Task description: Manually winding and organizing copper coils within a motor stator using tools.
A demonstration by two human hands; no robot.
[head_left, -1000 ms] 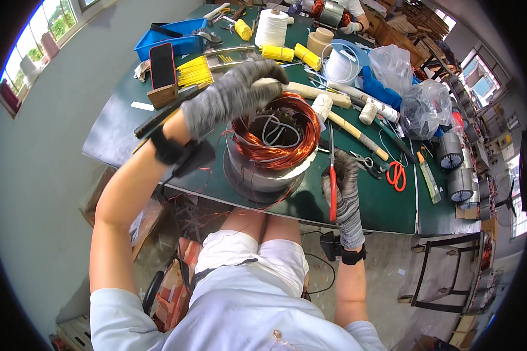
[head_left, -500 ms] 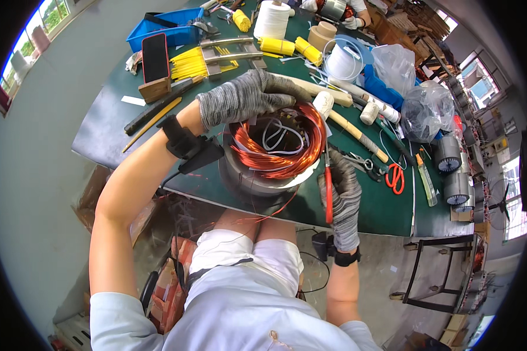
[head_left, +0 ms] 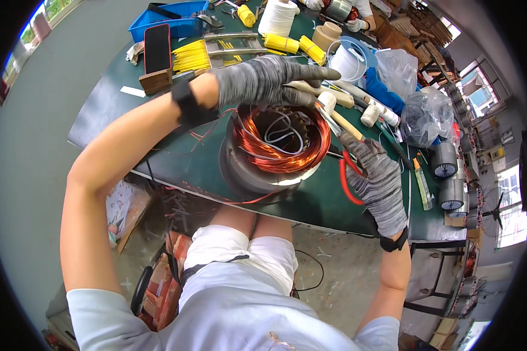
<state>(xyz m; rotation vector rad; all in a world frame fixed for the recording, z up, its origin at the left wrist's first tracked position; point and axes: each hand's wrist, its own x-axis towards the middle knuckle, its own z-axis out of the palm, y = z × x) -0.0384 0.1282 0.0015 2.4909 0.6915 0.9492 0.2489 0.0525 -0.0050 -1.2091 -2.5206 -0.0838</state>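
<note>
A stator (head_left: 249, 175), a grey metal cylinder with thick coils of copper wire (head_left: 257, 153) around its top, stands at the table's front edge. A loop of pale cord (head_left: 301, 140) lies in its bore. My left hand (head_left: 263, 81), in a grey knitted glove, is over the far rim with its fingers stretched to the right, apart from one another. My gloved right hand (head_left: 380, 181) is closed on red-handled scissors (head_left: 348, 186) right of the stator. Their blades point up and left, near my left fingertips. A mallet with a white head (head_left: 327, 103) lies behind them.
Behind the stator are yellow strip bundles (head_left: 190, 57), a phone (head_left: 157, 52) on a wooden stand, a blue tray (head_left: 168, 24) and white spools (head_left: 278, 19). Plastic bags (head_left: 427, 117) and motor housings (head_left: 445, 161) are at right. A co-worker's gloved hand (head_left: 357, 24) shows far off.
My right hand has moved right and turned, bringing the scissors' blades up and left over the coils' right side. My left hand has slid right, its fingers now stretched out.
</note>
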